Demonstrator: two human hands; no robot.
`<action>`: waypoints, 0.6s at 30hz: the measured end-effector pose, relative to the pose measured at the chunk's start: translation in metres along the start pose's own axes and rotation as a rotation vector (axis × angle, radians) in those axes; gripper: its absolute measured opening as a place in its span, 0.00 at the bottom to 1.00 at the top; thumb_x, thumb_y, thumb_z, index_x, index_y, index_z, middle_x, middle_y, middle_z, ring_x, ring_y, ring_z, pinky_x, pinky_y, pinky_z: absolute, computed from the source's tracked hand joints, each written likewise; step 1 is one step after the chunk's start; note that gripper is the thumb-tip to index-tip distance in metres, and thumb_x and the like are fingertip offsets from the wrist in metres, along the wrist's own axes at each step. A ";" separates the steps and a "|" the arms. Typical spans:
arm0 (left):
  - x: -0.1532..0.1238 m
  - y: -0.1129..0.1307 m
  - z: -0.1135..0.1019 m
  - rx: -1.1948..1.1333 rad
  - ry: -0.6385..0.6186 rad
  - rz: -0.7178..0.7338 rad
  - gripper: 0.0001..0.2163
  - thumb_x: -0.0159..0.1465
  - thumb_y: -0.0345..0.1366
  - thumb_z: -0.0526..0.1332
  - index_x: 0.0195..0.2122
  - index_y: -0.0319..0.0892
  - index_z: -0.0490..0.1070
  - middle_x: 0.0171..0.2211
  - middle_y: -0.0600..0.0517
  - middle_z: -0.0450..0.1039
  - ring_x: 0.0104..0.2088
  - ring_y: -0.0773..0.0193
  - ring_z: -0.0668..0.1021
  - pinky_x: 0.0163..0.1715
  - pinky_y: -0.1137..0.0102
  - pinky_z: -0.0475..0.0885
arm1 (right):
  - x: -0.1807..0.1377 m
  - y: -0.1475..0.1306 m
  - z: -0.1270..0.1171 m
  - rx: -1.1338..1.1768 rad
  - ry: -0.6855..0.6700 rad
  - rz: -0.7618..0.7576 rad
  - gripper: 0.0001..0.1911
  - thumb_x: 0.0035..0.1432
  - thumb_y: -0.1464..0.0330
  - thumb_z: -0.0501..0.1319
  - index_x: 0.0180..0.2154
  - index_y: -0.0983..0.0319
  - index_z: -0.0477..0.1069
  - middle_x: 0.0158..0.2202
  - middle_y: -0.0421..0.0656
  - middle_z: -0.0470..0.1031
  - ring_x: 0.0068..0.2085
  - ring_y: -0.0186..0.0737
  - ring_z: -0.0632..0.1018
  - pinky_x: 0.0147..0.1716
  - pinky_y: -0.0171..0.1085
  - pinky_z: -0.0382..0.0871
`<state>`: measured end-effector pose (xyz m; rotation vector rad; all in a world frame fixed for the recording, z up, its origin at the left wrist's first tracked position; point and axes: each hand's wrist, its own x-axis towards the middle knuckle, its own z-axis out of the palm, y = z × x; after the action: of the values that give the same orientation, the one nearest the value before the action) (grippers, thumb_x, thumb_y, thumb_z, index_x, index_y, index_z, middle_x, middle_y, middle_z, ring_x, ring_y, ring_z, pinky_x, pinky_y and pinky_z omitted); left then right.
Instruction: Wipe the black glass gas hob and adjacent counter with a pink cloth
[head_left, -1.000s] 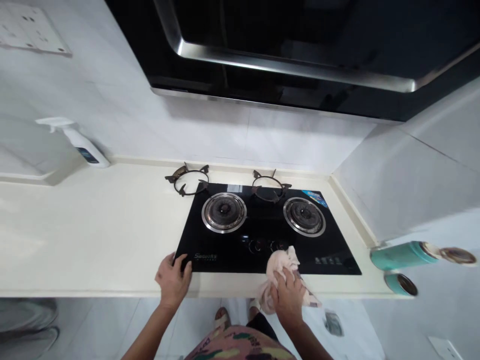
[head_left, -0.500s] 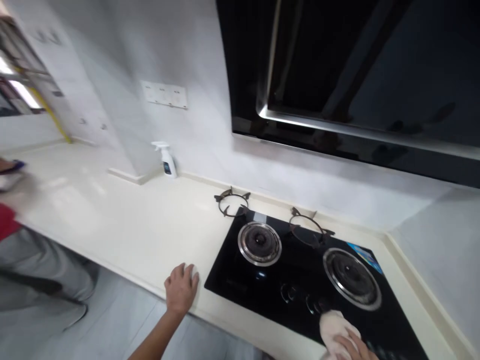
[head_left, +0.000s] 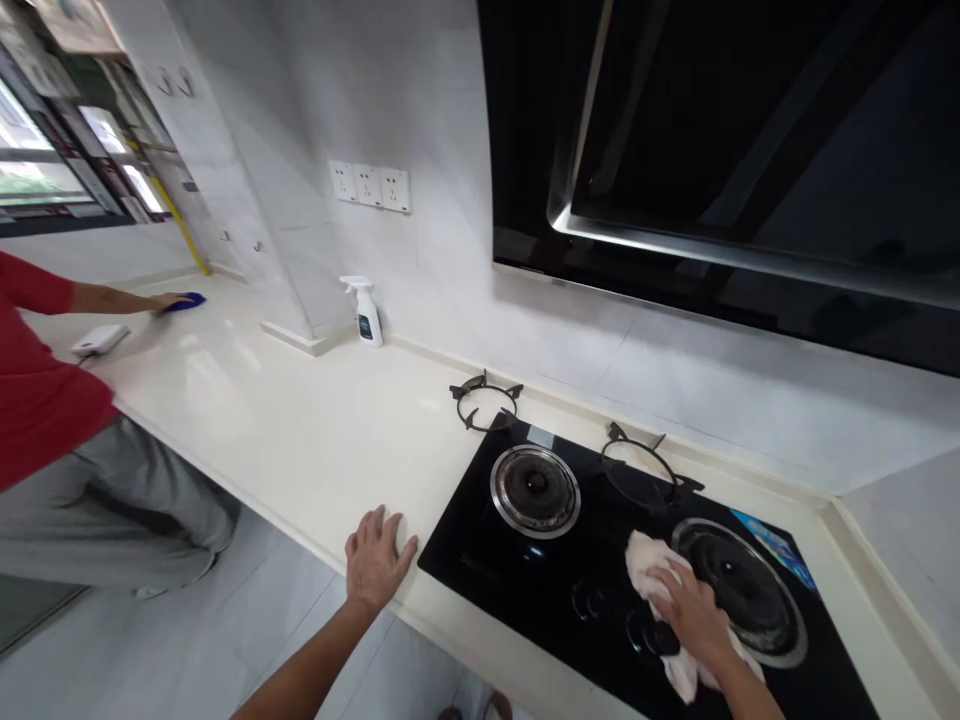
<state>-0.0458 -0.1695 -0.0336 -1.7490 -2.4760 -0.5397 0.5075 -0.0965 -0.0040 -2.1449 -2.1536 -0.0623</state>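
My right hand (head_left: 690, 605) is closed over a pale pink cloth (head_left: 646, 560) and presses it on the black glass gas stove (head_left: 480, 590). The cloth lies between the control knobs (head_left: 589, 600) and the right burner (head_left: 739, 580), with its lower end trailing under my wrist. My left hand (head_left: 377, 556) rests flat, fingers spread, on the cream countertop (head_left: 300, 460) just left of the stove's front corner. Toward the back left of the stove is the other burner (head_left: 535, 490). One pot support ring (head_left: 486, 402) sits behind it, and a second ring (head_left: 641, 472) leans at the stove's rear edge.
A white spray bottle (head_left: 366, 312) stands against the wall. A black range hood (head_left: 675, 262) overhangs the stove. At far left a person in a red shirt (head_left: 45, 370) holds a blue cloth (head_left: 187, 301) on the counter, near a white device (head_left: 102, 340).
My right hand has pushed the cloth forward, from the stove's front edge to beside the right burner. My left hand's fingers have spread. The other person has come further into view.
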 end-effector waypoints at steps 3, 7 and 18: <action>0.003 0.001 -0.001 0.001 -0.011 -0.021 0.23 0.68 0.50 0.55 0.59 0.42 0.71 0.66 0.37 0.61 0.67 0.43 0.60 0.62 0.48 0.56 | 0.037 -0.016 0.005 0.025 -0.156 -0.038 0.23 0.58 0.56 0.51 0.52 0.41 0.75 0.64 0.36 0.67 0.54 0.53 0.73 0.44 0.50 0.71; 0.005 0.001 -0.002 0.013 -0.037 -0.015 0.23 0.68 0.49 0.55 0.59 0.43 0.71 0.65 0.39 0.63 0.66 0.44 0.61 0.61 0.49 0.57 | 0.071 -0.040 0.015 0.025 -0.230 -0.033 0.24 0.63 0.57 0.50 0.57 0.47 0.71 0.68 0.43 0.59 0.58 0.59 0.68 0.51 0.58 0.66; 0.002 -0.001 0.001 0.057 -0.018 -0.031 0.21 0.69 0.46 0.55 0.59 0.45 0.72 0.64 0.41 0.66 0.66 0.47 0.64 0.61 0.50 0.59 | 0.036 -0.099 0.007 0.089 -0.249 -0.271 0.18 0.60 0.60 0.56 0.51 0.47 0.74 0.63 0.40 0.63 0.59 0.53 0.67 0.53 0.49 0.65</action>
<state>-0.0470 -0.1673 -0.0346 -1.7055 -2.5078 -0.4532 0.4081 -0.0606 -0.0031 -1.8871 -2.5183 0.2894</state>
